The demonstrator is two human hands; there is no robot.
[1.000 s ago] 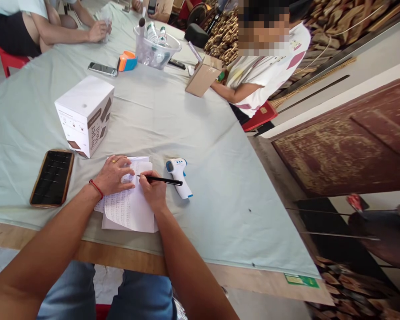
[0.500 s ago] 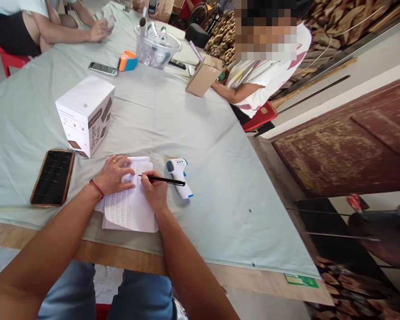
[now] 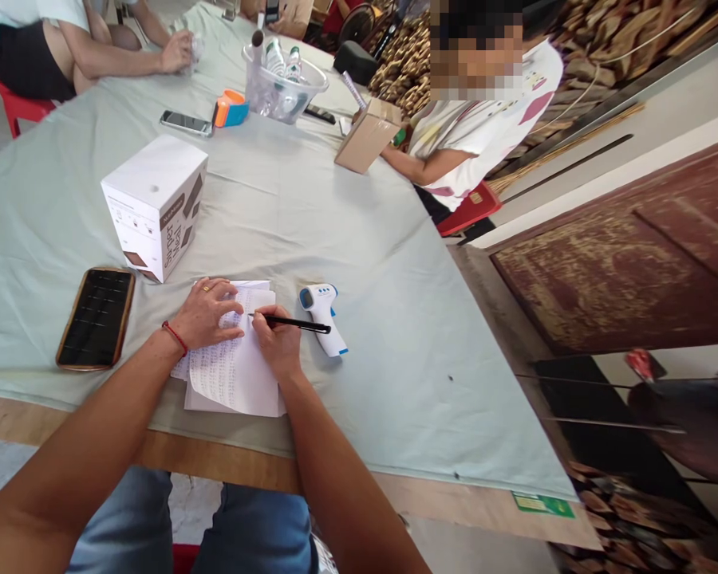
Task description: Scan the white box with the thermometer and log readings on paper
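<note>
My left hand (image 3: 208, 313) lies with fingers spread on a stack of paper sheets (image 3: 233, 383), pressing the upper left part. Rows of handwriting cover the left side of the top sheet, and its right side is mostly blank. Between the fingers of my right hand (image 3: 278, 343) is a black pen (image 3: 296, 323), its tip at the paper just right of my left fingers. A white and blue infrared thermometer (image 3: 325, 319) lies right of the paper. To the left are a smartphone in a brown case (image 3: 96, 319) and a white box with printed sides (image 3: 155, 207).
On the cloth-covered table (image 3: 407, 359) farther off are another phone (image 3: 187, 123), an orange and blue object (image 3: 231, 108), a tub of bottles (image 3: 284, 84) and a cardboard box (image 3: 368, 135). People sit at the far left and far right.
Both my hands, the pen and the paper look almost unchanged. The view has shifted very slightly. The person at the far right has tilted their head a little.
</note>
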